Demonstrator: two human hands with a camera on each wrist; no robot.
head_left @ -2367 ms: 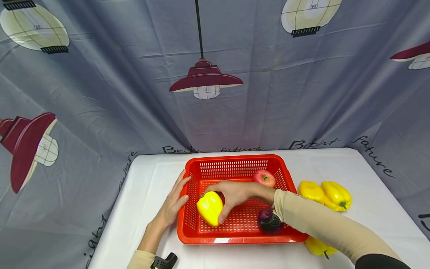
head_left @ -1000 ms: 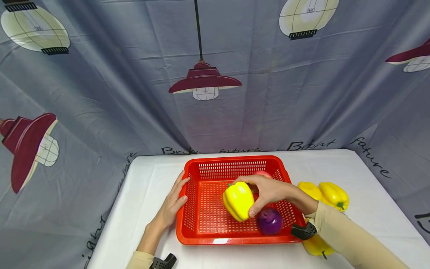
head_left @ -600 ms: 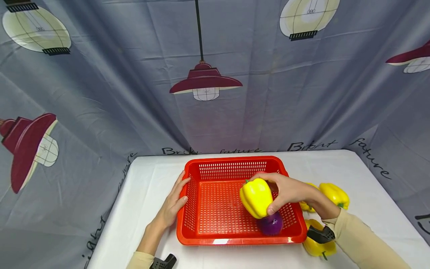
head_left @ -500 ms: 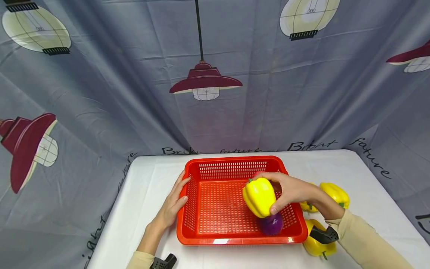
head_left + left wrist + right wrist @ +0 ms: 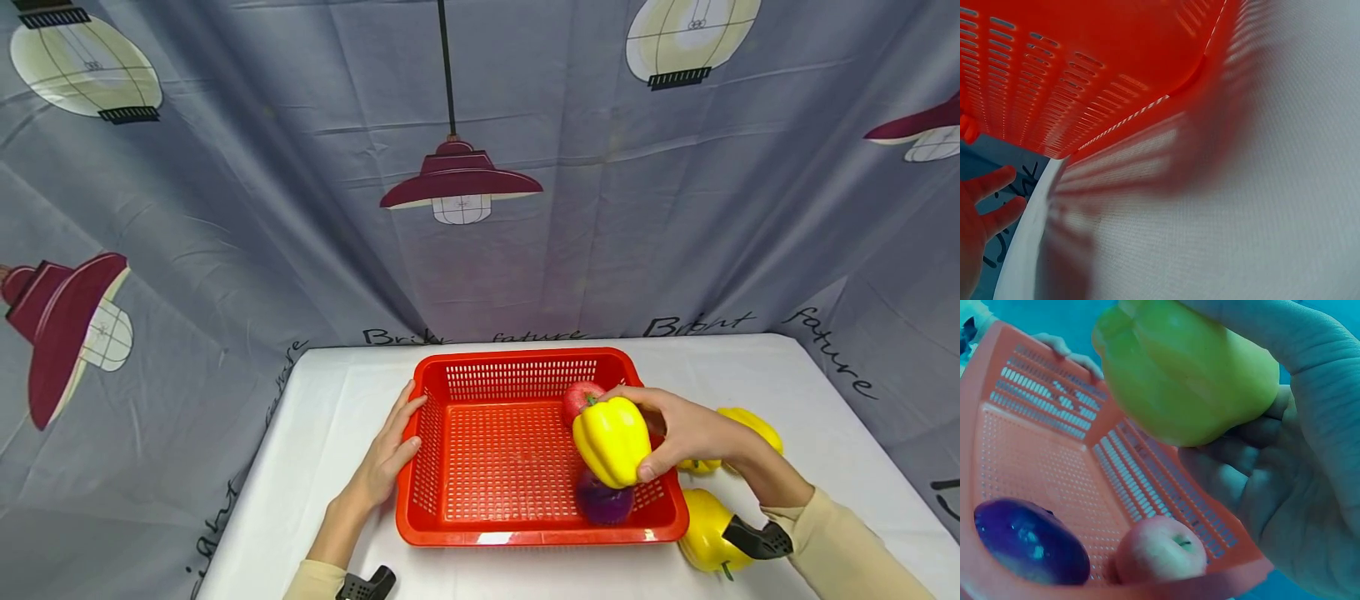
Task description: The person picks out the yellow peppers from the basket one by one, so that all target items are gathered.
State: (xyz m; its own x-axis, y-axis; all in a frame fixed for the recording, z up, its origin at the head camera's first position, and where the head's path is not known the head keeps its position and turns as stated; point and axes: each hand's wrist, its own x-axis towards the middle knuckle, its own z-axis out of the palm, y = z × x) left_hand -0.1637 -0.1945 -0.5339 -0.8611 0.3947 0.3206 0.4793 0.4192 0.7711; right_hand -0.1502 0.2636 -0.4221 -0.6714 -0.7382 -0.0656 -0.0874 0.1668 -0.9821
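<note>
In the head view my right hand (image 5: 693,429) grips a yellow bell pepper (image 5: 611,442) between thumb and fingers, raised above the right side of a red plastic basket (image 5: 517,538). The right wrist view shows the same pepper (image 5: 1185,375) clear of the basket floor. Beneath it in the basket lie a red apple (image 5: 579,400) and a glossy round purple vegetable (image 5: 603,505), partly hidden by the pepper. My left hand (image 5: 384,454) rests with extended fingers against the basket's left rim.
On the white table (image 5: 341,392), right of the basket, lies a yellow pepper (image 5: 701,533) near the front. More yellow peppers (image 5: 753,423) lie farther back, partly behind my right arm. A grey curtain (image 5: 300,208) with printed lamps hangs behind.
My right hand has lifted the yellow bell pepper from the basket's left half and carried it rightward over the apple and purple vegetable. My left hand has stayed at the rim.
</note>
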